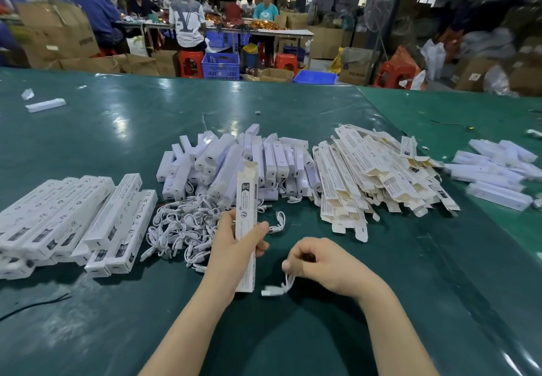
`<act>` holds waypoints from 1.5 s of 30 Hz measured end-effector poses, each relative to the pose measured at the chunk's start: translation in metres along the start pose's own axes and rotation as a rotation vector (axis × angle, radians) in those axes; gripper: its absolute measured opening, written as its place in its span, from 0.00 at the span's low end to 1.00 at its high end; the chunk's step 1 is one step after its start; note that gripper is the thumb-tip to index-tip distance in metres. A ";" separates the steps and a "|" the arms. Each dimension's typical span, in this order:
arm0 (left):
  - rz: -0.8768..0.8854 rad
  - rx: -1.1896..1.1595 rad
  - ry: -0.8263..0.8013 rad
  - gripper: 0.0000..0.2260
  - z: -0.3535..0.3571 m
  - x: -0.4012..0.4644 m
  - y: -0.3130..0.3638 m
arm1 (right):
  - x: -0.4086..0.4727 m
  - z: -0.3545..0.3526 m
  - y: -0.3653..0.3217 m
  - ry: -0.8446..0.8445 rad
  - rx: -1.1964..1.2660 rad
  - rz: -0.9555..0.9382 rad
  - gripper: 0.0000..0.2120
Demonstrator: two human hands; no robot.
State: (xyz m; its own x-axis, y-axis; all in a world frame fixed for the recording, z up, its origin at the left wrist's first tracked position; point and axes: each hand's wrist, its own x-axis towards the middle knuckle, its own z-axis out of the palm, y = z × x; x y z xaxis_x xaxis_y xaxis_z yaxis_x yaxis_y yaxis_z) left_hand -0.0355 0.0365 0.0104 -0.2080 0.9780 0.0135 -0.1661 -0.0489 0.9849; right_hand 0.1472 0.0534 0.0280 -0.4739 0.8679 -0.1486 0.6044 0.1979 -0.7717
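Note:
My left hand (pixel 234 243) grips a long white printed box (pixel 247 199) held upright, its top flap open. My right hand (pixel 319 261) is curled and pinches a small coiled white USB cable (pixel 278 287) that dangles below the fingers, just right of the box's lower end. A tangle of white cables (pixel 181 229) lies on the green table (pixel 117 129) left of my left hand. Behind it sits a heap of white lamp bars (pixel 234 161). Flat unfolded boxes (pixel 375 176) are stacked to the right.
Closed packed boxes (pixel 73 217) lie in a row at the left. More white lamp bars (pixel 498 170) lie at the far right on a second green table. Across the aisle, several people work at a table (pixel 293 32) among cartons, red stools and blue crates.

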 end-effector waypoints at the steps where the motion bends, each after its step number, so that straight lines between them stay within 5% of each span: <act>1: -0.003 -0.003 -0.001 0.12 0.000 0.000 0.000 | 0.002 0.001 0.000 0.064 0.013 0.000 0.10; 7: -0.003 0.002 -0.012 0.14 0.001 0.000 -0.001 | 0.012 0.017 -0.012 0.568 0.488 -0.004 0.13; 17: -0.032 -0.191 -0.027 0.23 0.003 -0.003 0.007 | 0.014 0.038 -0.022 0.647 0.572 -0.151 0.03; 21: -0.031 -0.206 -0.019 0.24 0.003 -0.003 0.005 | 0.015 0.044 -0.027 0.577 0.658 -0.107 0.03; 26: -0.039 -0.285 -0.061 0.26 0.000 -0.001 0.009 | 0.012 0.040 -0.036 0.262 0.990 -0.048 0.12; 32: -0.100 -0.329 -0.072 0.18 0.000 0.000 0.010 | 0.011 0.042 -0.031 0.494 0.621 -0.255 0.02; 35: -0.121 -0.306 -0.069 0.20 0.002 0.000 0.009 | 0.008 0.038 -0.029 0.533 0.391 -0.365 0.09; 40: -0.102 -0.263 -0.075 0.22 -0.003 0.002 0.008 | 0.008 0.034 -0.028 0.412 0.497 -0.353 0.10; 45: -0.074 -0.047 -0.128 0.20 0.002 -0.002 0.005 | 0.008 0.024 -0.026 0.187 0.683 -0.203 0.23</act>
State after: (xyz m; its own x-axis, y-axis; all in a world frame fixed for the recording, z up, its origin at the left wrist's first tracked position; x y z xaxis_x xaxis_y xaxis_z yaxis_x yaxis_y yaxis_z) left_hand -0.0343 0.0342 0.0152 -0.0699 0.9970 -0.0339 -0.2218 0.0176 0.9749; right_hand 0.1123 0.0440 0.0322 -0.3797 0.9198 0.0990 -0.0463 0.0879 -0.9950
